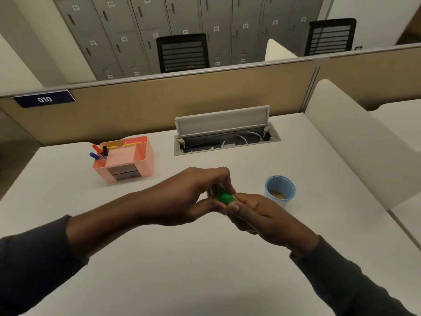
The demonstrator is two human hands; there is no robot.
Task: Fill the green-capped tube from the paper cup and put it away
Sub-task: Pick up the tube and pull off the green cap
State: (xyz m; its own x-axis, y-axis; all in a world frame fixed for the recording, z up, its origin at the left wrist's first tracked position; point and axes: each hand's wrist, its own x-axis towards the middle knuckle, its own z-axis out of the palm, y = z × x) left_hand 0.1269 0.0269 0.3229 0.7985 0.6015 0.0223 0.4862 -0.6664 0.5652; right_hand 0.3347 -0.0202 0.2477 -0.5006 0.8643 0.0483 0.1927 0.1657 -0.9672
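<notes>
Both hands meet above the middle of the white desk (pixel 205 270). My right hand (pixel 257 215) is closed around the tube, whose body is hidden inside the fist. The tube's green cap (pixel 224 198) sticks out to the left. My left hand (pixel 198 197) pinches that cap with its fingertips. A blue paper cup (pixel 280 189) stands upright just right of the hands, with something brown at its bottom.
A pink desk organiser (pixel 127 161) with tubes capped in red, blue and black stands at the back left. An open cable hatch (pixel 225 137) lies at the back centre. A tan partition (pixel 159 103) closes the desk's far side, a white divider (pixel 355 144) its right side.
</notes>
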